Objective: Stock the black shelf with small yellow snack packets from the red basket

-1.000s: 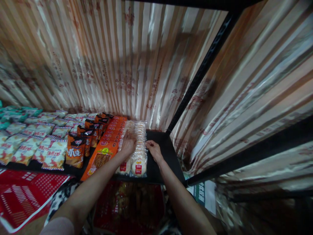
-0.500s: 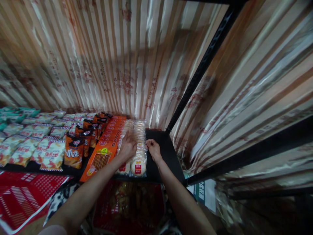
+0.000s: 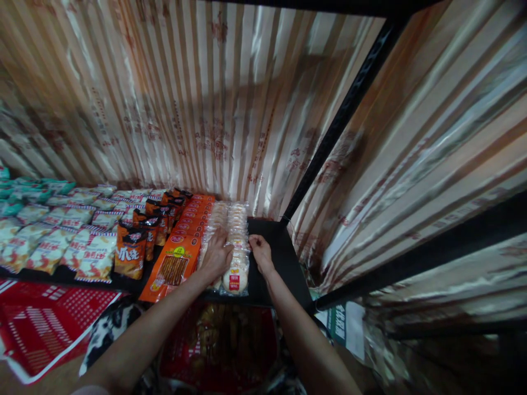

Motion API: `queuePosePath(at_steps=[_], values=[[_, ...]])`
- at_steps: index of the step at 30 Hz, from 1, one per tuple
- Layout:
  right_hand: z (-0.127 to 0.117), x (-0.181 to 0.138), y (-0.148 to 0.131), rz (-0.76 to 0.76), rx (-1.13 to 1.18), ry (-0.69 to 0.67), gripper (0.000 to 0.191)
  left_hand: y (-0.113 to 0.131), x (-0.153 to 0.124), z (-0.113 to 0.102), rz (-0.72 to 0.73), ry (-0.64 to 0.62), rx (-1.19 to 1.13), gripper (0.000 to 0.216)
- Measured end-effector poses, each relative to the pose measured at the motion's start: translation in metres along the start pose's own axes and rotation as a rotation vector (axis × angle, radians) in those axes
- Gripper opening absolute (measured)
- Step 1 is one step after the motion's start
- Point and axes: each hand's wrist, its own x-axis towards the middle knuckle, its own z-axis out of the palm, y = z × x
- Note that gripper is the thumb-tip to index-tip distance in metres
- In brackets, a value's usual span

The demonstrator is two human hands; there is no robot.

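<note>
Two rows of round white rice crackers in clear wrappers run front to back on the black shelf. My left hand lies over the left row, fingers forward and slightly bent, its thumb reaching the right row's side. At that right row's outer edge, my right hand has thumb and fingers pinched together on the wrapper edge. Left of the crackers lie overlapping orange flat packs of brown sticks, close to my left wrist. The left hand covers part of the left row.
Orange-and-black snack bags and several white snack bags stand further left. A black post rises at the shelf's right corner. Below are a red basket and a red container of packages. Striped sheeting hangs behind.
My left index finger, stretched out before, is now bent down onto the left row. The right hand stays at the right row's edge. The view has shifted slightly.
</note>
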Motion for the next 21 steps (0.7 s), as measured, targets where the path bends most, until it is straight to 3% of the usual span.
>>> queuePosePath(at_steps=[9,13,21], values=[[-0.014,-0.016,-0.009,-0.006,-0.061,-0.142,0.028,-0.001,0.008,-0.005,-0.047,0.011,0.067,0.020],[-0.012,-0.010,-0.008,-0.015,-0.116,-0.134,0.024,-0.003,0.009,-0.005,-0.048,-0.004,0.094,0.020],[-0.004,-0.014,0.001,0.075,0.053,-0.090,0.023,-0.016,0.012,0.007,-0.098,0.036,0.109,0.022]])
